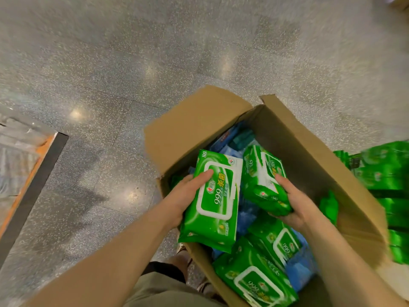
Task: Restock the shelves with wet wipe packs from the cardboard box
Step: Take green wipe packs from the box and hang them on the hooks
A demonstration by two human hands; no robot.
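Observation:
An open cardboard box [309,156] stands on the floor, holding several green wet wipe packs and some blue packs [245,213]. My left hand [186,196] grips a green wet wipe pack [212,202] by its left edge, thumb on the white lid, over the box's left wall. My right hand [294,204] holds another green pack [263,180] from the right, tilted on its side above the box. More green packs [254,275] lie at the near end of the box.
Green packs [389,173] are stacked on the shelf at the right edge, blurred. A low platform with an orange and black edge [33,171] and plastic wrap sits at the left. Speckled grey floor [155,63] stretches beyond the box. My legs and sandalled foot [183,255] are below.

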